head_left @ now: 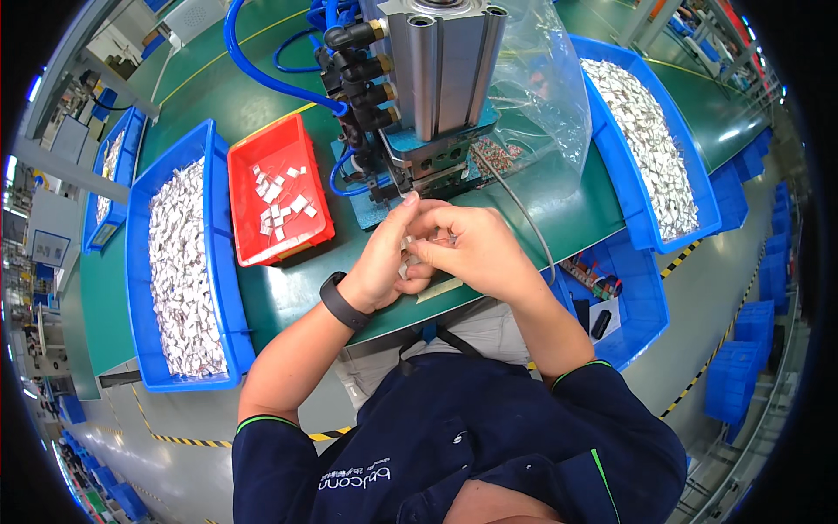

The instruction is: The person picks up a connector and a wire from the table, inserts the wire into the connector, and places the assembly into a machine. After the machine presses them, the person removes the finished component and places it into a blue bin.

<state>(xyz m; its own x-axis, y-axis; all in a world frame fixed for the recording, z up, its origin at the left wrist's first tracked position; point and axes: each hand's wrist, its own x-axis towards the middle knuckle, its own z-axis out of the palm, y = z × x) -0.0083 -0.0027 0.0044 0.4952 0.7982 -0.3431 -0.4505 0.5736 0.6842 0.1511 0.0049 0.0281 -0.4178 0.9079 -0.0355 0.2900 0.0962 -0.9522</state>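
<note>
My two hands meet in front of a metal press with a silver cylinder (436, 65). My left hand (380, 266), with a black band (343, 301) at its wrist, is curled around a few small white parts (408, 258). The fingers of my right hand (484, 249) are bent and pressed together at the left palm, beside those parts. What the right fingertips grip is too small and too covered to name. Left of the hands, a red tray (249, 247) holds several loose white pieces (278, 203).
Blue bins full of white parts stand at the left (229, 306) and right (642, 223) of the green table (288, 301). Blue air hoses (234, 44) and a grey cable (521, 210) run by the press. A clear plastic bag (546, 113) lies behind it. Below right is another blue bin (646, 319).
</note>
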